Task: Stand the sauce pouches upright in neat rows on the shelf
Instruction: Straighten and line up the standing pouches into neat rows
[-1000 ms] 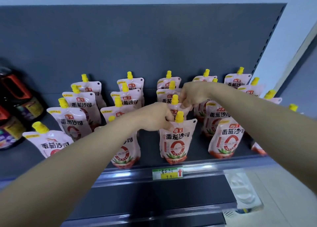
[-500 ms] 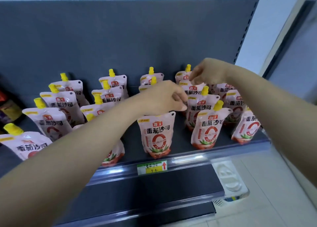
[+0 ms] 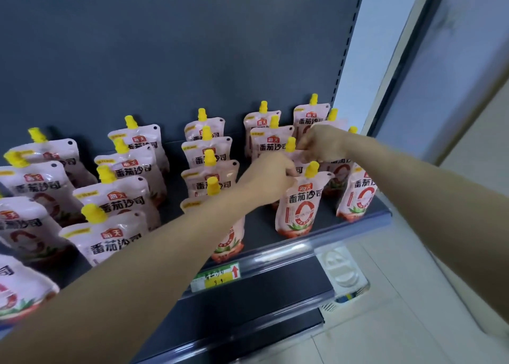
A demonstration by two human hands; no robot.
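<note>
Left grip (image 3: 268,178) pinches the top corner of the upright front pouch (image 3: 301,206). Right grip (image 3: 321,143), just behind that pouch, clasps the second pouch (image 3: 299,168) by its top.

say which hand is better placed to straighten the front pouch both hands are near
Left: the left hand grips the top corner of the front pouch; the right hand is further back, at the pouch behind.

Blurred print on price tag (image 3: 216,277); leftmost pouches (image 3: 16,286) partly beyond left edge.
</note>
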